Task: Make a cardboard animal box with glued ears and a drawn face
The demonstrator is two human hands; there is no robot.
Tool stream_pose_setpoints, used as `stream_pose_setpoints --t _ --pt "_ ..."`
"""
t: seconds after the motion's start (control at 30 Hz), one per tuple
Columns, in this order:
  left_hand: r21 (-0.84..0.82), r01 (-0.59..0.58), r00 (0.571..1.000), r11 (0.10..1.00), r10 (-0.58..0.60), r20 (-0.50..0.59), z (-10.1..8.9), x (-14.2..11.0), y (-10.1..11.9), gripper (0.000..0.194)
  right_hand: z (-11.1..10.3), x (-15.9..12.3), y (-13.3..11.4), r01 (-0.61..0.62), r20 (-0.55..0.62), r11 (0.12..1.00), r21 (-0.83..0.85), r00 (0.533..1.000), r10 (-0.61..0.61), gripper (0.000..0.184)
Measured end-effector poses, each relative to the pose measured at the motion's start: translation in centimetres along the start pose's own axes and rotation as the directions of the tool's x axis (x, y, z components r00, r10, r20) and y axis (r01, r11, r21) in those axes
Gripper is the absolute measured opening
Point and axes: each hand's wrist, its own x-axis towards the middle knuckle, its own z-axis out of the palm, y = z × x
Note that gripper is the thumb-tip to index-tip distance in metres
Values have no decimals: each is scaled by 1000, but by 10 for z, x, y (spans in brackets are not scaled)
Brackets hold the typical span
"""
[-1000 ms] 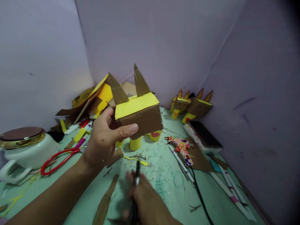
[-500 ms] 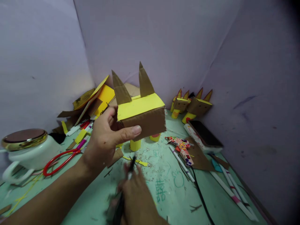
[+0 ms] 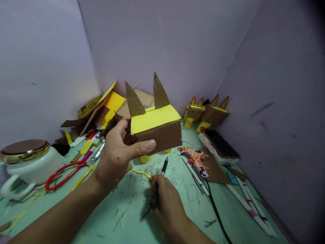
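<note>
Currently gripping cardboard box by its left end, left grip | closed around black pen, right grip, above counter

Shows matt brown cardboard on the box, rough along its cut edge, under smooth matt yellow paper. Has creased cardboard in the spikes. Looks like dark plastic on the pen. Gleams like glazed ceramic on the mug, like gold metal around its lid. Pairs smooth red plastic with metal blades on the scissors.
</note>
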Motion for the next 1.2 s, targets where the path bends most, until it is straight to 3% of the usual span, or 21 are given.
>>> stream_pose_setpoints --t 0.17,0.43,0.5,0.6,0.7,0.73,0.83,0.9,0.97,1.03,1.13,1.2 --pt "-11 58 998 998 -58 -1 2 -3 -7 48 -10 26 10 29 28 968 -249 999 -22 30" --pt "-1 21 1000 1000 -21 -5 1 -1 0 47 -14 35 16 65 57 966 -249 997 -52 26" --pt "0 11 1000 1000 -11 -7 0 0 3 48 -15 34 14 65 25 985 -158 998 -62 27" --pt "22 -18 1000 1000 18 -5 -1 1 7 46 -4 21 2 93 30 975 203 994 -101 31" --pt "70 -43 999 997 44 -17 -2 3 13 44 17 -1 -15 89 138 806 586 968 -208 29" --pt "76 -45 999 996 47 -18 -1 2 15 44 22 -7 -19 80 126 762 642 970 -207 25" --pt "55 13 1000 998 -13 -5 2 -3 16 47 18 -16 -19 174 -170 751 637 982 -83 24" --pt "31 110 994 993 -110 4 6 -11 5 52 -4 -14 -10 178 -399 781 599 912 98 24" --pt "-2 247 969 969 -247 25 11 -21 -15 58 -35 -9 4 195 -605 805 560 760 237 28" --pt "-61 383 923 922 -378 78 18 -31 -40 63 -66 -6 20 245 -721 801 546 625 300 30" --pt "-159 495 867 854 -474 155 25 -42 -72 62 -98 -4 41 250 -760 780 574 516 395 31" --pt "-147 525 848 838 -502 171 26 -44 -84 60 -106 -3 51 234 -756 778 583 505 415 31"
